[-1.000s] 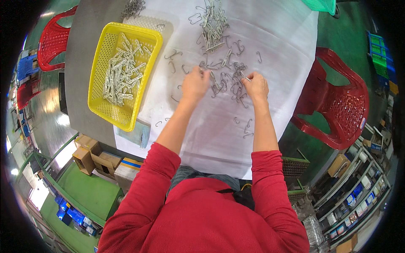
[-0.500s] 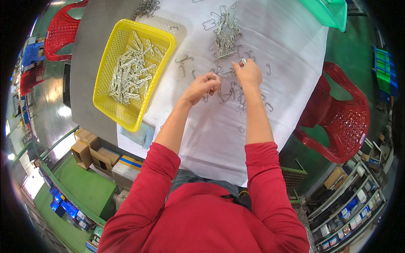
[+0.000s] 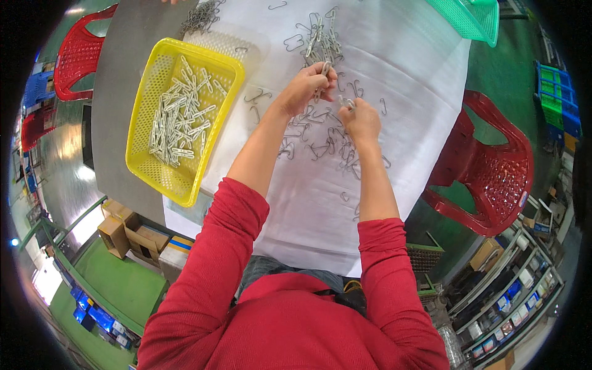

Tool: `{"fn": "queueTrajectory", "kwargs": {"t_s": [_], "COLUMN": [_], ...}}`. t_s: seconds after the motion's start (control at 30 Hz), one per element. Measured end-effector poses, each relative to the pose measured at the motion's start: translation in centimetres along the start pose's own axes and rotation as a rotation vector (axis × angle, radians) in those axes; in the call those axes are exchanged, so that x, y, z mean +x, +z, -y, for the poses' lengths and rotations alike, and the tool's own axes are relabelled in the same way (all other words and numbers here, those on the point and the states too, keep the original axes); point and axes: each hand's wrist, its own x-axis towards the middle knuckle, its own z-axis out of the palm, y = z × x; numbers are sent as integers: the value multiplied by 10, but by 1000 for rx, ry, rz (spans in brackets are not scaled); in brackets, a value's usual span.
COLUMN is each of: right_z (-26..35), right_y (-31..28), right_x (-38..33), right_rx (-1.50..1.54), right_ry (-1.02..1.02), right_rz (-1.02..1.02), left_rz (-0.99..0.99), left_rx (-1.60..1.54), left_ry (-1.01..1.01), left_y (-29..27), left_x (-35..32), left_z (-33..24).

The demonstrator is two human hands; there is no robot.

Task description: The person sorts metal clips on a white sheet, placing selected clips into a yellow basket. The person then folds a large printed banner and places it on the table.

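The left hand (image 3: 303, 88), right of the yellow basket (image 3: 163, 179) and level with the upper part of it, pinches a pale clip (image 3: 326, 68) between thumb and fingers, one end standing out above the fingertips and the other showing below. The right hand (image 3: 362, 120), farther right of the basket, has its fingers closed on a small pale-grey piece (image 3: 349, 105); most of that piece is hidden, so its full shape cannot be told. The two hands are near each other but apart.

From the left: a red chair (image 3: 73, 65) stands beyond the grey table (image 3: 114, 123), up and left of the basket. Cardboard boxes (image 3: 123, 228) sit below and left of the basket. Inside the basket lies a loose pile of pale slotted clips (image 3: 177, 123). Just above its top edge is a tangled heap of dark wire hooks (image 3: 202, 16).

Right of the basket, a white sheet (image 3: 296, 213) covers the table. On it, past the basket's upper right corner, is a heap of clips with hooks (image 3: 320, 38); loose hooks (image 3: 314, 114) lie scattered below that heap, around and between the hands. Farthest right of the basket are a green basket (image 3: 475, 18), higher up, and a dark red chair (image 3: 499, 166), lower down.
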Motion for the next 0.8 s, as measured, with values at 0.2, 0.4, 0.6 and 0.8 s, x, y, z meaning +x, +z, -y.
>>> {"fn": "queueTrajectory", "kwargs": {"t_s": [0.2, 0.4, 0.6, 0.8], "right_z": [-34, 20, 101, 51], "right_y": [-13, -9, 17, 5], "right_x": [23, 76, 69, 41], "right_rx": [1590, 819, -376, 311], "right_ry": [222, -99, -231, -192], "right_rz": [625, 424, 126, 579], "left_rz": [-375, 127, -338, -180], "left_rx": [1213, 537, 52, -325], "left_ry": [142, -240, -278, -172], "left_y": [8, 11, -46, -74], "left_x": [0, -38, -68, -94], "left_z": [28, 16, 32, 16]}}
